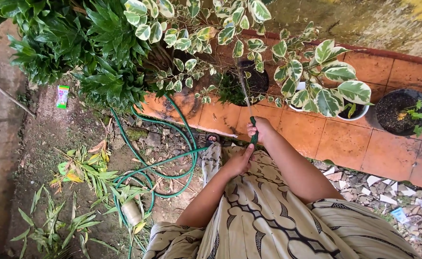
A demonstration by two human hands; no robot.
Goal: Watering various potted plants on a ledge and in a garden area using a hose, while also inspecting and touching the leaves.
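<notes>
I'm mid-watering: my right hand [260, 128] clenches the green hose [172, 156] tip, left hand [238, 162] grips just behind it, spraying the black pot [261, 81]; next I'd judge a steady sweep

Not much room up front: the variegated leaves [316, 81] hang right over the black pot [249, 81], and the white pot [359, 114] plus another dark pot [400, 111] crowd the tiled ledge [345, 141] to the right (bare tile only shows between and below them). On the left the green hose [172, 163] loops over the dirt ground [52, 139], tangled with cut leaves [83, 165], so that side is cluttered too. The clearest gap is the strip of tile just ahead of the right hand [260, 129] and left hand [239, 163].
</notes>
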